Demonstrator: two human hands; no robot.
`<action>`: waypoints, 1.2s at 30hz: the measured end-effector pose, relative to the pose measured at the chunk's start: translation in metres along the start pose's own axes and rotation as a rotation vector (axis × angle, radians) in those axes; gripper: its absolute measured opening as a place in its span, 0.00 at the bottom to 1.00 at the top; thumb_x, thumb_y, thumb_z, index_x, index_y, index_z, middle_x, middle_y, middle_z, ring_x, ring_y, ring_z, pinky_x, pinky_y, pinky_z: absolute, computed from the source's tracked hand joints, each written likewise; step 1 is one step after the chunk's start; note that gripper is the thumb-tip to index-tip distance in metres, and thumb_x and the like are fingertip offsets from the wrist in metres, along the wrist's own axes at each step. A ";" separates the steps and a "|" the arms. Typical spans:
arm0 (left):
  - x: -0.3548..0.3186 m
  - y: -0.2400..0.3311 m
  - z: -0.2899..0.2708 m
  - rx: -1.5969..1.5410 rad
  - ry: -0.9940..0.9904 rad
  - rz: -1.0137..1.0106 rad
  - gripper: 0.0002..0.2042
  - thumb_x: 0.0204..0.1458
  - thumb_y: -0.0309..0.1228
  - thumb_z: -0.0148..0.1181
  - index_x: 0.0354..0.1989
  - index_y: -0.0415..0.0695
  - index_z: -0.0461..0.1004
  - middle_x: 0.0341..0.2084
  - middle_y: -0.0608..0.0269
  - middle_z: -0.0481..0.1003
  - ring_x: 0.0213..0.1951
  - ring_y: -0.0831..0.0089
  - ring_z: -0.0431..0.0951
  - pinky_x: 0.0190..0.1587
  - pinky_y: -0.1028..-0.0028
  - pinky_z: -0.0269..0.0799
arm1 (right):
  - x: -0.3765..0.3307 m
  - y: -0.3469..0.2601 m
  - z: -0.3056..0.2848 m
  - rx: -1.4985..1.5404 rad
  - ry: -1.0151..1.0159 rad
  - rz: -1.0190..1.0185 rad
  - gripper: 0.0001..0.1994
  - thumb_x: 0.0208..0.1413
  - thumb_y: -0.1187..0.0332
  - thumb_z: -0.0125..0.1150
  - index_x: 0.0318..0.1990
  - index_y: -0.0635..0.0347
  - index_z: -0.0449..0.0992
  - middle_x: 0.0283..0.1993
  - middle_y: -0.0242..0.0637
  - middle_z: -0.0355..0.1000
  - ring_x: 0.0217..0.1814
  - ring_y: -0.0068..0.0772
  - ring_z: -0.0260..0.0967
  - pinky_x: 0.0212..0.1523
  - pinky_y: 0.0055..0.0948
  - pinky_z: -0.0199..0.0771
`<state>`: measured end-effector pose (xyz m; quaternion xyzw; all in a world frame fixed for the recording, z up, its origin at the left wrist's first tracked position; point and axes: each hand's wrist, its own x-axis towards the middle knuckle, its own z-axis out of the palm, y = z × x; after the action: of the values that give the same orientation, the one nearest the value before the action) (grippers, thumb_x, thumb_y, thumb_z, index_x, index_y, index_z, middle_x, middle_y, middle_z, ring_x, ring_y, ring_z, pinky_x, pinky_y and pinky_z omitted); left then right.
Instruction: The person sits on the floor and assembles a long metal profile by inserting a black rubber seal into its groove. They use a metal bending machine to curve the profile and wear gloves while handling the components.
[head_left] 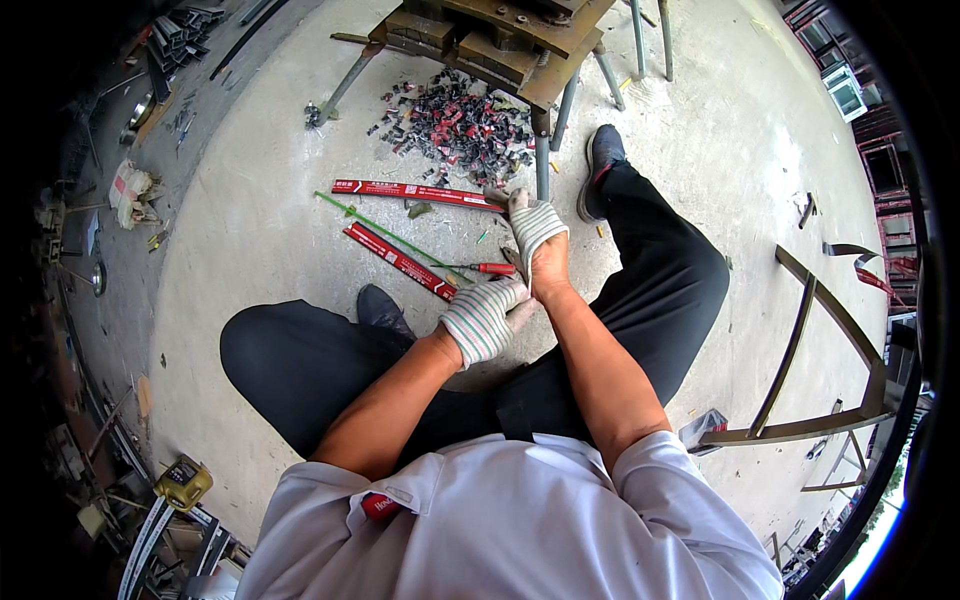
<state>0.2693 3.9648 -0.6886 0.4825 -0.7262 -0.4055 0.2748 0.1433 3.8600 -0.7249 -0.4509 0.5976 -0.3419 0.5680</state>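
My right hand (pixel 537 236), in a striped knit glove, is closed at the right end of a long red-printed strip (pixel 420 194) that reaches out to the left. Just below it my left hand (pixel 484 320), gloved the same way, has its fingers pinched together near my right wrist. What the left fingers hold is too small and hidden to make out. A red-handled tool (pixel 495 268) shows between the two hands; its kind is unclear. A second red-printed strip (pixel 398 260) lies slanting on the floor, its lower end by my left hand. Beside it runs a thin green strip (pixel 385 232).
A heap of small black and red offcuts (pixel 455 125) lies under the front of a metal workbench (pixel 520 45). My legs are spread on either side. At the right stands a curved metal frame (pixel 830 310); a yellow tool (pixel 183 484) sits at the lower left.
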 end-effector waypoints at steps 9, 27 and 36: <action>-0.009 0.012 0.008 -0.139 -0.065 0.001 0.06 0.62 0.31 0.63 0.36 0.41 0.78 0.30 0.50 0.80 0.33 0.53 0.82 0.38 0.61 0.76 | 0.019 0.017 0.006 0.264 -0.100 0.038 0.33 0.75 0.40 0.39 0.70 0.59 0.69 0.71 0.41 0.70 0.71 0.40 0.66 0.74 0.38 0.60; 0.011 0.015 -0.030 -0.206 0.133 -0.406 0.11 0.63 0.36 0.67 0.43 0.40 0.78 0.33 0.60 0.83 0.33 0.76 0.79 0.39 0.73 0.77 | -0.004 0.001 0.003 -1.003 -0.088 -0.387 0.33 0.59 0.53 0.64 0.70 0.54 0.70 0.70 0.48 0.70 0.72 0.54 0.66 0.72 0.46 0.64; 0.023 -0.011 -0.025 -0.094 -0.097 -0.388 0.12 0.62 0.35 0.65 0.44 0.38 0.79 0.35 0.55 0.84 0.35 0.64 0.85 0.43 0.66 0.80 | 0.009 0.012 0.001 -1.509 -0.062 -0.551 0.25 0.63 0.64 0.55 0.68 0.50 0.70 0.73 0.43 0.67 0.73 0.49 0.65 0.71 0.51 0.63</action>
<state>0.2854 3.9327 -0.6846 0.5799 -0.6124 -0.5068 0.1785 0.1428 3.8561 -0.7393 -0.8537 0.5188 0.0389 0.0215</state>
